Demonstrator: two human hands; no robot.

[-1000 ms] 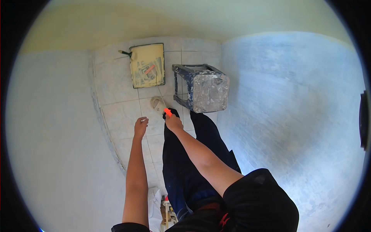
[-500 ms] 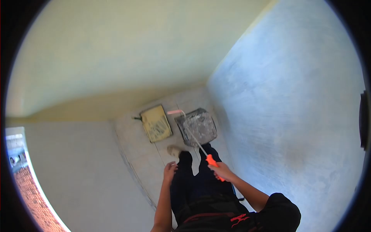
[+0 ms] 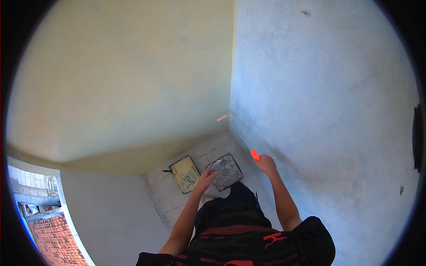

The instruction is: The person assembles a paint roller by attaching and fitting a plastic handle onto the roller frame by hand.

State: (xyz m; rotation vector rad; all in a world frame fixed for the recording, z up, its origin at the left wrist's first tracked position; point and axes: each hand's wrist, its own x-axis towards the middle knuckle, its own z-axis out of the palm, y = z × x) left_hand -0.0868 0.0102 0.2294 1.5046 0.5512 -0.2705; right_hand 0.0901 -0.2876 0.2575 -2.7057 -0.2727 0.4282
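Note:
My right hand [image 3: 266,164] is wrapped round the orange handle of a small paint roller [image 3: 254,154]. Its thin rod runs up to a pinkish roller head [image 3: 223,117], which is near the corner of the walls. Whether the head touches a wall I cannot tell. My left hand [image 3: 207,179] hangs over the edge of a paint-spattered stool [image 3: 225,172], fingers loosely curled; what they hold, if anything, is too small to name. Left of the stool lies a tray with yellow paint [image 3: 185,174], and a dark-handled brush [image 3: 167,171] rests at its edge.
A yellowish wall [image 3: 133,80] meets a bluish-white wall [image 3: 310,97] at the corner. The tiled floor [image 3: 162,190] lies below, beside a low grey wall [image 3: 104,199]. Red brickwork [image 3: 55,237] shows through an opening at the lower left.
The view has tilted up toward the walls. The roller has come up from the tray, past the stool, to the wall corner. My left hand now appears in front of the stool's edge.

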